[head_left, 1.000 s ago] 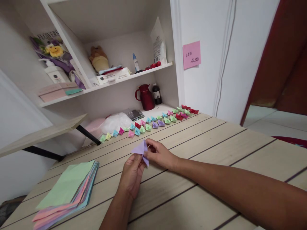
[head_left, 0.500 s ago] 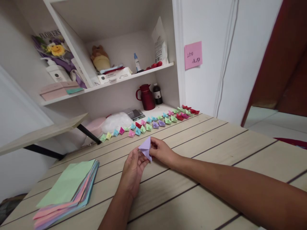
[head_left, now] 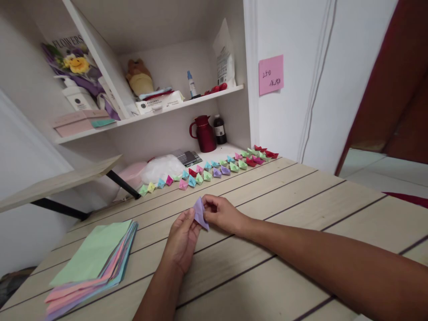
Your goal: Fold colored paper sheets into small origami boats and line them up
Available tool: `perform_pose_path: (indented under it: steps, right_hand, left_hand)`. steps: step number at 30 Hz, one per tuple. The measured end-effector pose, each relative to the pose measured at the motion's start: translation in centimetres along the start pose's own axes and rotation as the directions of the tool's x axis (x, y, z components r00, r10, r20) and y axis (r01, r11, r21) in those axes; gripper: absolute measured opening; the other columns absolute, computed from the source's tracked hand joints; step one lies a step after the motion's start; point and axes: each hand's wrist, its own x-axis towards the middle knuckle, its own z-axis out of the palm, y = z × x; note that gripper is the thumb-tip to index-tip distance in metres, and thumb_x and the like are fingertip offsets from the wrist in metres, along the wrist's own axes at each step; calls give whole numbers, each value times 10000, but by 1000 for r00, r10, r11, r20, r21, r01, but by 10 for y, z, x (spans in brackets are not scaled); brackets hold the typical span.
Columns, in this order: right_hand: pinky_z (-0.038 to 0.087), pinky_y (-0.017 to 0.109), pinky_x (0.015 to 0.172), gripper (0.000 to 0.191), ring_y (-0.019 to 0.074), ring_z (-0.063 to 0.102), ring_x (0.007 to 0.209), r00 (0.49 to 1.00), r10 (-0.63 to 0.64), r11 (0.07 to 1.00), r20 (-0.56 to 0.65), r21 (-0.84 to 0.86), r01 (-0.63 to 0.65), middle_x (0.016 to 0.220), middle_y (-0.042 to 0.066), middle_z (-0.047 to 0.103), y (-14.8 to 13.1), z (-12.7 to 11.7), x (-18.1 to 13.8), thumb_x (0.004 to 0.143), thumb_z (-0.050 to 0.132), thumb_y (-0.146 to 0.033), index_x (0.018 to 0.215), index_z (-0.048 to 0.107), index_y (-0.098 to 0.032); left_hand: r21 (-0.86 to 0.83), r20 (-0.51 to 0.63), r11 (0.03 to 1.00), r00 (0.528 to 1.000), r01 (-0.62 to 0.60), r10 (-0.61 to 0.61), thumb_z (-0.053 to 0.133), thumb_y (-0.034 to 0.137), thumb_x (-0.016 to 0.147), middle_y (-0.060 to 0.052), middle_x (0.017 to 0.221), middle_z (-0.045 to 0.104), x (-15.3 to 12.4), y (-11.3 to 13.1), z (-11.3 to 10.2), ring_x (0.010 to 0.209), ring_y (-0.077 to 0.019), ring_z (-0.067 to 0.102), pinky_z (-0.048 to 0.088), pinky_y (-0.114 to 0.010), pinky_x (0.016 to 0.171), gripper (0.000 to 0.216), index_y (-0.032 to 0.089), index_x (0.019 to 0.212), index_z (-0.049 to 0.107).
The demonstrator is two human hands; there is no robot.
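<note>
A small folded piece of purple paper [head_left: 200,213] is held up between my two hands over the middle of the wooden table. Its left side is pinched by the thumb and fingers of my left hand [head_left: 183,236]. My right hand [head_left: 222,214] grips the paper's right edge, with its fingertips partly hidden behind the fold. Beyond the hands, several folded paper boats [head_left: 217,172] in many colours stand in two rows along the back of the table. To the left lies a stack of coloured paper sheets [head_left: 93,254], light green on top.
A raised wooden shelf [head_left: 63,180] on black legs stands at the left. Behind the boats are a plastic bag [head_left: 162,168], a red jug [head_left: 204,136] and a dark bottle [head_left: 219,129]. A pink note [head_left: 271,75] sticks to the wall.
The purple paper has gone from an opened, winged shape to a flatter, narrower one, and sits slightly further left and lower. Both hands still hold it.
</note>
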Motion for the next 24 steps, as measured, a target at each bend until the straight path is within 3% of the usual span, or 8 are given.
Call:
perform_pose_path:
  steps: [6, 16, 19, 22, 24]
  right_hand:
    - [386, 212, 605, 145, 86, 466, 609, 1000, -3, 998, 29, 58, 2, 691, -54, 537, -2, -3, -2, 710, 661, -227, 785, 550, -173]
    - [347, 194, 502, 164, 75, 437, 501, 970, 243, 969, 8, -36, -243, 552, -85, 460, -5, -1, -13, 578, 600, -128, 673, 480, -185]
    - [383, 206, 483, 131, 88, 484, 466, 946, 321, 946, 54, -57, -318, 541, -80, 472, -14, 6, -26, 609, 568, -170, 681, 461, -193]
    - [362, 189, 457, 127, 84, 500, 447, 931, 360, 926, 64, -142, -349, 527, -79, 488, -21, 6, -43, 593, 554, -138, 671, 468, -190]
    - [343, 188, 431, 128, 92, 508, 431, 923, 385, 905, 16, -204, -374, 526, -83, 476, -24, 3, -50, 603, 541, -135, 683, 462, -197]
  left_hand:
    - [81, 31, 997, 1000, -5, 2, 722, 283, 764, -92, 969, 718, 1, 0, -1, 980, -192, 654, 494, -314, 912, 215, 143, 914, 656]
    - [417, 27, 908, 999, -52, 45, 725, 353, 702, -15, 688, 666, -23, 10, 2, 722, -187, 615, 467, -306, 767, 218, 147, 716, 658]
    - [487, -24, 872, 997, -47, 67, 705, 371, 688, -42, 759, 659, -32, 10, -1, 748, -225, 615, 473, -358, 762, 248, 146, 786, 672]
    - [616, -126, 779, 960, -121, 249, 699, 315, 663, -102, 1092, 598, -42, 7, -5, 986, -277, 583, 453, -425, 882, 415, 171, 1047, 636]
    - [794, -115, 568, 864, -217, 491, 670, 262, 683, -130, 1244, 496, -51, 7, -5, 1134, -301, 515, 401, -472, 976, 500, 185, 1169, 581]
